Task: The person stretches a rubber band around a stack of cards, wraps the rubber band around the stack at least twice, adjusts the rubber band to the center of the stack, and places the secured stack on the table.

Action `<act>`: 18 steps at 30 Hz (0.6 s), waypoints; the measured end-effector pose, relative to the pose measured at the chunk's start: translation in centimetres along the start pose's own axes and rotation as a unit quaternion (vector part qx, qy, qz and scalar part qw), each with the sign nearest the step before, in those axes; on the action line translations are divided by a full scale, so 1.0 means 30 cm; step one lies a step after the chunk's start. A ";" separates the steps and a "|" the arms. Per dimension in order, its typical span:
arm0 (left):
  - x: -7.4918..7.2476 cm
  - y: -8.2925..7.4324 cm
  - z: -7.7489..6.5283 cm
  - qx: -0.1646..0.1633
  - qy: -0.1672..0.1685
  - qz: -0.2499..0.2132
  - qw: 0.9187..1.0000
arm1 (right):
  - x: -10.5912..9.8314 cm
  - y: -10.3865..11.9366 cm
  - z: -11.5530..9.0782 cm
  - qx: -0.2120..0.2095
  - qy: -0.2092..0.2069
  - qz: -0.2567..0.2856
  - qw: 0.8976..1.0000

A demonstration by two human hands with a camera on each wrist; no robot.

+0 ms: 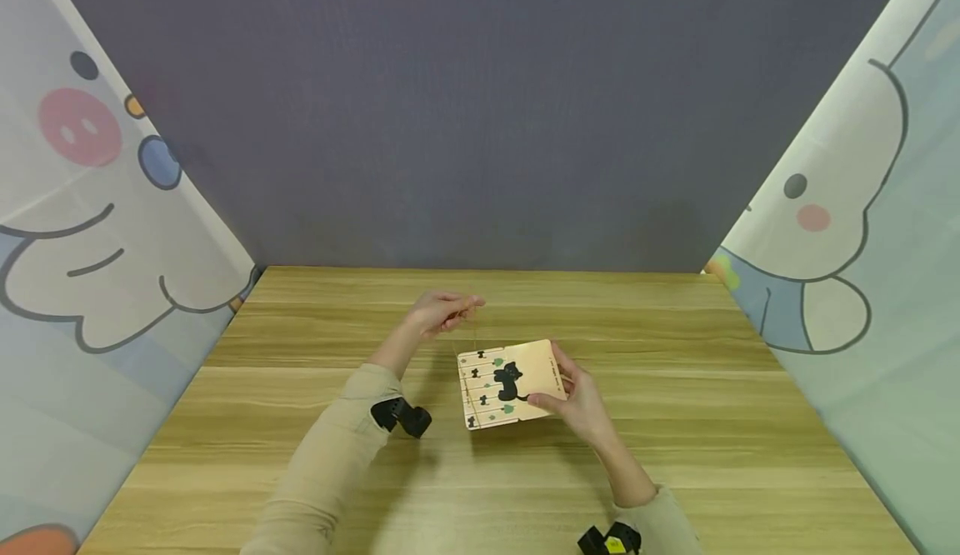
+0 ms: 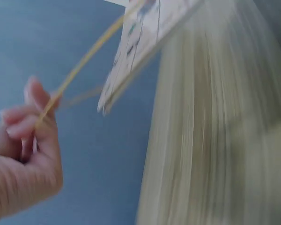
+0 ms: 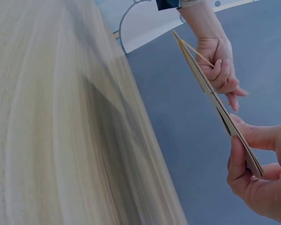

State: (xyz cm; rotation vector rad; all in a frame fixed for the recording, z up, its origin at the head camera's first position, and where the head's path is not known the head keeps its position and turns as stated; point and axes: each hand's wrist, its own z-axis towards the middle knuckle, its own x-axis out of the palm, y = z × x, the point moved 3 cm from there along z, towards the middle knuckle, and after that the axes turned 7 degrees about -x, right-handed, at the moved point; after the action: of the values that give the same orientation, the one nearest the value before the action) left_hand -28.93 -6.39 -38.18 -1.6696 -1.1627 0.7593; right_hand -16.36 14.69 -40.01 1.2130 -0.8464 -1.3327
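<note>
A thin cream booklet (image 1: pixel 487 372) with a black cat, small bows and green leaves on its face is held up above the table, slightly tilted. My right hand (image 1: pixel 581 405) grips its right edge, thumb on the printed face and fingers behind. A yellow elastic band (image 2: pixel 82 65) runs from the booklet's left end. My left hand (image 1: pixel 444 313) holds the band's other part in curled fingers, up and left of the booklet, so the band is drawn away from it. Edge-on in the right wrist view, the booklet (image 3: pixel 220 108) shows thin layers with a narrow gap.
Under both hands lies a wood-grain table (image 1: pixel 675 422), its far edge meeting a dark grey panel (image 1: pixel 480 122). Cartoon-printed curtains (image 1: pixel 840 230) hang at both sides. Each wrist carries a black camera (image 1: pixel 401 416) on a strap.
</note>
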 end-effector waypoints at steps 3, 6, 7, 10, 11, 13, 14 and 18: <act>0.004 -0.021 -0.006 0.039 0.060 0.097 0.993 | -0.002 -0.038 0.006 0.004 -0.001 0.001 1.000; 0.013 -0.044 -0.016 0.094 0.118 0.194 0.969 | -0.003 -0.066 0.008 0.009 -0.005 -0.005 1.000; 0.017 -0.052 -0.020 0.112 0.134 0.224 0.959 | -0.003 -0.070 0.008 0.008 -0.006 -0.007 1.000; 0.032 -0.073 -0.034 0.161 0.170 0.309 0.922 | -0.001 -0.075 0.006 0.011 -0.007 -0.008 1.000; 0.038 -0.080 -0.041 0.172 0.180 0.335 0.909 | -0.001 -0.076 0.005 0.012 -0.007 -0.008 1.000; 0.051 -0.091 -0.057 0.186 0.188 0.394 0.880 | 0.000 -0.078 0.004 0.016 -0.006 -0.008 1.000; 0.057 -0.096 -0.067 0.191 0.188 0.425 0.864 | 0.001 -0.079 0.004 0.017 -0.006 -0.008 1.000; 0.084 -0.112 -0.112 0.216 0.179 0.558 0.781 | 0.004 -0.086 0.004 0.020 -0.007 0.002 1.000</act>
State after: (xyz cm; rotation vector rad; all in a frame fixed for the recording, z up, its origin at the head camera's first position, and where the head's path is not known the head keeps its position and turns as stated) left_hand -26.32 -4.78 -33.77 -1.8766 0.4004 1.2072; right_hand -17.09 14.96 -42.47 1.2338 -0.8898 -1.3269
